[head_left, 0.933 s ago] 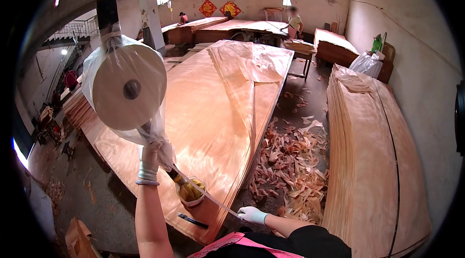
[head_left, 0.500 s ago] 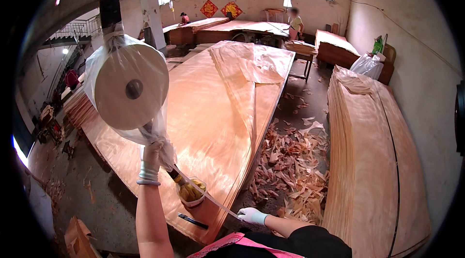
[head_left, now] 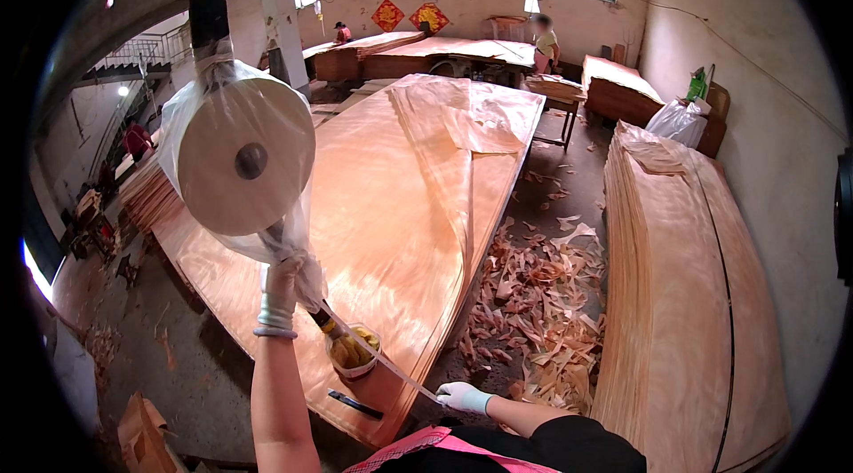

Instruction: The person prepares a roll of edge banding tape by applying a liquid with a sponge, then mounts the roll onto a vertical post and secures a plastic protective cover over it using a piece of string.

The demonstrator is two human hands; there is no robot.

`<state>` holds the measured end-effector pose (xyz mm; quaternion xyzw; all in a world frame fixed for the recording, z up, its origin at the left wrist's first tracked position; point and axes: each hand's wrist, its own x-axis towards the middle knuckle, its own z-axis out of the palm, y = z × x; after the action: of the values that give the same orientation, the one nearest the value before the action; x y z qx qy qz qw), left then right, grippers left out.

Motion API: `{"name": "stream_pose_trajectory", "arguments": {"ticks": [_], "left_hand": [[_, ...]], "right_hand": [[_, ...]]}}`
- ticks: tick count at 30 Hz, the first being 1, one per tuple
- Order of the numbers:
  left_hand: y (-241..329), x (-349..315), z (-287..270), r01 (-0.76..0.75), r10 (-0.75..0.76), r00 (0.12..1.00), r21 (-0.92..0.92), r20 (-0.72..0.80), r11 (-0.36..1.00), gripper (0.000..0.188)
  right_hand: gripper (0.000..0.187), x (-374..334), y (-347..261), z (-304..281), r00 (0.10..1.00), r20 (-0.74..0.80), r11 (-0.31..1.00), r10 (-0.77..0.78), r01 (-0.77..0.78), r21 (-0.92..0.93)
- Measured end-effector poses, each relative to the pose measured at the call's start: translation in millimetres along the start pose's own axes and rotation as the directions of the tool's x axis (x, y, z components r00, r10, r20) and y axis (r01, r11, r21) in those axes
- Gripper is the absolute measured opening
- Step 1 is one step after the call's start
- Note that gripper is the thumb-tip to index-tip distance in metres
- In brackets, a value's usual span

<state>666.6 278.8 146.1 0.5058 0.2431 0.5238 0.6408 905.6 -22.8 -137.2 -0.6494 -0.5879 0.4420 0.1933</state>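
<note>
My gloved left hand (head_left: 283,278) is closed round the lower part of a large white tape roll (head_left: 209,175) on a dark handle. Clear plastic wraps the roll and bunches around my fingers. A narrow pale tape strip (head_left: 402,372) stretches down from below the roll to my gloved right hand (head_left: 464,397), whose fingers are closed on its end. Both hands are over the near end of a wide stack of thin wood veneer sheets (head_left: 355,233). On it, under the strip, sits a pale tub (head_left: 355,371) holding yellowish pieces. Beside the tub lies a dark flat blade-like tool (head_left: 355,404).
Another tall veneer stack (head_left: 675,313) stands along the right wall. Veneer scraps (head_left: 542,304) litter the floor between the stacks. Torn veneer pieces (head_left: 480,129) lie on the main stack's far end. Two people (head_left: 545,42) are among the stacks at the back.
The view has shifted very slightly, so everything sits a little further right. My hands keep the same hold on the tape roll and strip.
</note>
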Motion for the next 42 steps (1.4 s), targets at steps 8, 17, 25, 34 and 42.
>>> {"name": "stream_pose_trajectory", "arguments": {"ticks": [8,17,25,34,42], "left_hand": [[-6.4,6.6,-9.5,-0.023,0.023,1.000,-0.003,0.015,1.000,0.021],[8.2,-9.9,7.6,0.004,-0.004,1.000,0.043,-0.007,0.999,0.022],[18.1,-13.3,18.6,0.025,-0.026,0.999,0.009,0.030,1.000,0.020],[33.1,-42.5,-3.7,0.075,-0.095,0.995,0.321,0.045,0.944,0.061],[-74.7,-311.1,-115.9,0.201,0.076,0.787,0.371,-0.612,0.907,0.060]], "right_hand": [[0.034,8.8,14.6,-16.7,0.976,-0.175,0.986,0.127,-0.144,-0.088],[0.064,50.3,-180.8,-123.7,0.688,-0.617,0.741,-0.382,0.627,0.240],[0.086,120.8,-317.2,-126.3,0.647,-0.277,0.622,-0.711,0.762,0.182],[0.025,166.2,-318.1,-109.7,0.553,-0.212,0.578,-0.805,0.813,-0.072],[0.026,161.7,-318.0,-106.6,0.509,-0.301,0.540,-0.806,0.841,-0.024]]}}
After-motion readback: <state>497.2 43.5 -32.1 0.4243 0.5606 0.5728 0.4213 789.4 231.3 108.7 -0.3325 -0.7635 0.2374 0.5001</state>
